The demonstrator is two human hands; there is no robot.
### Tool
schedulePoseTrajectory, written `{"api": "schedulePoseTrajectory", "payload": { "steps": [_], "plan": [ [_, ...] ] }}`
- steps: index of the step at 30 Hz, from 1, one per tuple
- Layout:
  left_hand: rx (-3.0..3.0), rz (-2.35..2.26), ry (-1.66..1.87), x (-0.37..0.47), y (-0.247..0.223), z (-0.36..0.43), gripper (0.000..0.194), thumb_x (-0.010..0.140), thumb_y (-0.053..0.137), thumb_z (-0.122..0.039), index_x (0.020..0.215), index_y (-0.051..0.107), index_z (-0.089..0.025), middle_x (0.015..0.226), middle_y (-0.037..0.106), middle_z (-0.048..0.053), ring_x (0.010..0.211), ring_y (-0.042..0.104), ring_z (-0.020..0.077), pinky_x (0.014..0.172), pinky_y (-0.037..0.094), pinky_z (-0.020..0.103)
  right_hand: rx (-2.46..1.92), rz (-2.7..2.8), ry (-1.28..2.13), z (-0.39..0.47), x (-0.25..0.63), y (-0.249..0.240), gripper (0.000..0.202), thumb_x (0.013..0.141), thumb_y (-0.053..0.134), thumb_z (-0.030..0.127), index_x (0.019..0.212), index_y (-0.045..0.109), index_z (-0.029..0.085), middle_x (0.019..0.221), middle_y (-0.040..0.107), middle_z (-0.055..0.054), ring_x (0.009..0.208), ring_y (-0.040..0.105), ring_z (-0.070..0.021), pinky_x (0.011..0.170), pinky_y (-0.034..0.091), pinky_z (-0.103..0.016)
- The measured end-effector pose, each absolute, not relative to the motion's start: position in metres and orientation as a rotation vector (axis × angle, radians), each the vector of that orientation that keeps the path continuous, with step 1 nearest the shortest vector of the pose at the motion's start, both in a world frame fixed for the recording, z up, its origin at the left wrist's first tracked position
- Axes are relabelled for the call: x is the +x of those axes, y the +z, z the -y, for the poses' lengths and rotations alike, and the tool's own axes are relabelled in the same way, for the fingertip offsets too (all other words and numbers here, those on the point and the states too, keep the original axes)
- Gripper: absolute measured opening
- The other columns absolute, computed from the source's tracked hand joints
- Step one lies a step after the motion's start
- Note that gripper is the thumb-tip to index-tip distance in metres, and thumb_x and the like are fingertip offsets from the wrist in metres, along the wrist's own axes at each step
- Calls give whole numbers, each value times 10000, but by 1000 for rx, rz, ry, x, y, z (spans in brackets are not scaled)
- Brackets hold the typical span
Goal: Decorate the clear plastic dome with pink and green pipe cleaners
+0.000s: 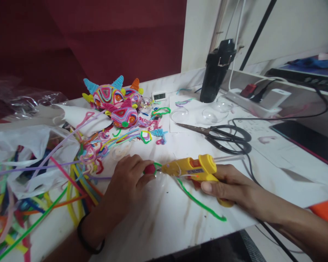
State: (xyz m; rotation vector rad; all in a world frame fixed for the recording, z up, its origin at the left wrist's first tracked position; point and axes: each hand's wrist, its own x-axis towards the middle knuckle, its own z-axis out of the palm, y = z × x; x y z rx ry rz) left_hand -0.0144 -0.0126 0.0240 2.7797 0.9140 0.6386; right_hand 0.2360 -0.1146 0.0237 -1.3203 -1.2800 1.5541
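Head view: mid-frame, I see the right hand (228,185) grip a yellow glue gun (190,166), long axis near level, nozzle (159,169) pointing frame-left toward a red piece (149,169) the left hand (129,171) pinches.

The right grip (229,185) holds a glue gun (190,168) near a red piece (149,169) in the left grip (128,174).

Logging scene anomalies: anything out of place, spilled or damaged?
Mostly just clutter. At the left, colorful pipe cleaners splay in a tangle in and around a crumpled white bag, looking spilled rather than sorted. No clear damage visible.
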Motion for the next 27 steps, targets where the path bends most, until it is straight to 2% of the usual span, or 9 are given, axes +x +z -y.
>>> {"api": "schedulePoseTrajectory", "payload": {
  "steps": [5,14,18,20,23,27],
  "plan": [
    [2784,-910,613,-15,24,12,244,925,539,-328,1049,624,-136,857,565,55,806,534,226,733,428,373,-1308,1276,1543,111,237,22,404,780,631,573,768,568,175,572,299,75,488,253,-79,427,167,-245],
    [2790,-918,658,-15,22,12,228,939,514,-329,1032,625,-152,851,558,44,802,532,217,739,423,374,-1394,1195,1495,108,232,24,442,720,671,592,796,626,159,643,431,25,551,363,-107,462,224,-249],
    [2787,-937,634,-15,22,12,216,936,522,-323,1025,626,-156,846,557,42,811,529,218,748,423,378,-1358,1216,1510,108,233,23,419,733,669,578,800,630,165,613,408,40,523,342,-97,458,232,-242],
    [2781,-945,630,-15,22,12,206,929,535,-317,1034,625,-164,852,560,40,821,530,219,759,425,381,-1330,1224,1500,109,234,24,393,745,669,556,819,636,172,642,456,27,542,388,-106,466,268,-239],
    [2765,-972,613,-15,24,13,185,923,548,-308,1022,629,-174,850,564,36,824,531,212,771,429,380,-1277,1282,1384,112,236,28,359,766,664,507,925,651,185,802,577,-23,677,521,-163,545,386,-263],
    [2751,-1019,554,-14,26,14,157,911,564,-293,1002,635,-186,847,569,30,823,534,204,779,438,371,-1324,1579,1006,115,242,32,222,823,628,378,975,623,216,906,604,-39,774,572,-199,635,456,-295]
  ]
}}
